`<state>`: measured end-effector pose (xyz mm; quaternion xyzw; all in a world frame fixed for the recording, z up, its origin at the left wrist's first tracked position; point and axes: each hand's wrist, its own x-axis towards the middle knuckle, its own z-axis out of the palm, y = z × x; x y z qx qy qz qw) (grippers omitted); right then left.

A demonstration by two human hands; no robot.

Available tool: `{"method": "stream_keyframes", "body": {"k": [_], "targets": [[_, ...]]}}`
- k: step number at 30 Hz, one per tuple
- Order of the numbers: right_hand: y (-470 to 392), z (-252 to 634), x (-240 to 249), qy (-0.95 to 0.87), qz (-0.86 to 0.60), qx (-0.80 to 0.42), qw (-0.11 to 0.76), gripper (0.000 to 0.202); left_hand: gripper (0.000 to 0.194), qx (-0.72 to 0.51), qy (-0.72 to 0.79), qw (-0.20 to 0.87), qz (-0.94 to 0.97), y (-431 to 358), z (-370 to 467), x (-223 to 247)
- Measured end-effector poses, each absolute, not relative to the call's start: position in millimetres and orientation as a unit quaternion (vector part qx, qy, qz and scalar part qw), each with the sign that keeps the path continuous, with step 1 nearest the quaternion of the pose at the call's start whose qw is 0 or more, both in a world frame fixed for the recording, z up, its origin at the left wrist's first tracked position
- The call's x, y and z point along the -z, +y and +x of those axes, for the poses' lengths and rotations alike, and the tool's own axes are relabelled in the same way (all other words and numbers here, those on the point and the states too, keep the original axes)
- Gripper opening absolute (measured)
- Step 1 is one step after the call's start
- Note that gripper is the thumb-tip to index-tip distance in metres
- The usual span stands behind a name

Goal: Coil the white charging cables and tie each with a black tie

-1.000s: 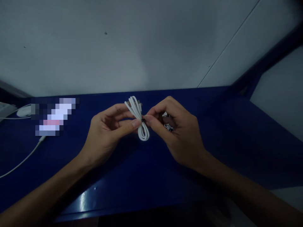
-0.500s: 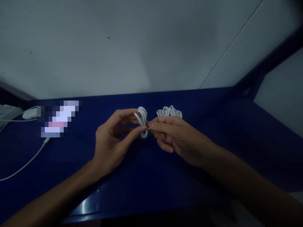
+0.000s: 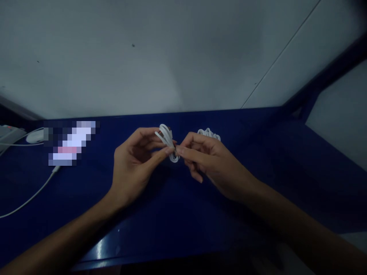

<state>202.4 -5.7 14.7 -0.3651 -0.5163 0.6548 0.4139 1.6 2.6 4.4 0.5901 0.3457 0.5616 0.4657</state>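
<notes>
A small coiled white cable (image 3: 165,133) is held above the blue table between my two hands. My left hand (image 3: 140,158) pinches it from the left, thumb in front and fingers curled behind. The fingertips of my right hand (image 3: 209,156) are closed at the coil's middle, where something small and dark shows; what exactly they grip is too small to tell. Behind my right hand, more bundled white cables (image 3: 210,133) lie on the table, partly hidden by it.
The blue table (image 3: 172,221) meets a grey wall. At the left lie a blurred-out bright device (image 3: 71,143) with a white cable plugged in, a white rounded object (image 3: 34,136) and a white power strip (image 3: 10,134).
The coiled cable has tilted, its upper loops moving left and slightly up. My right hand has shifted a little left and covers more of the cable bundles behind it.
</notes>
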Motion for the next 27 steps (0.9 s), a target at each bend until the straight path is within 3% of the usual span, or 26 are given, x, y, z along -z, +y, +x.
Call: {"method": "stream_keyframes", "body": {"k": [6, 13, 20, 24, 27], "targets": [[-5, 202, -22, -0.648, -0.371, -0.509, 0.428, 0.018, 0.029, -0.540, 0.356, 0.503, 0.573, 5, -5, -10], [-7, 207, -26, -0.697, -0.411, -0.415, 0.415, 0.035, 0.030, -0.517, 0.360, 0.569, 0.529, 7, -6, -7], [-9, 207, -26, -0.680, -0.411, -0.501, 0.343, 0.025, 0.027, -0.530, 0.344, 0.585, 0.508, 13, -7, -5], [-9, 203, -22, -0.677, -0.415, -0.493, 0.356, 0.031, 0.030, -0.508, 0.344, 0.623, 0.485, 12, -9, -5], [-10, 199, -21, -0.668, -0.378, -0.528, 0.363, 0.023, 0.033, -0.485, 0.344, 0.654, 0.468, 9, -8, -6]]}}
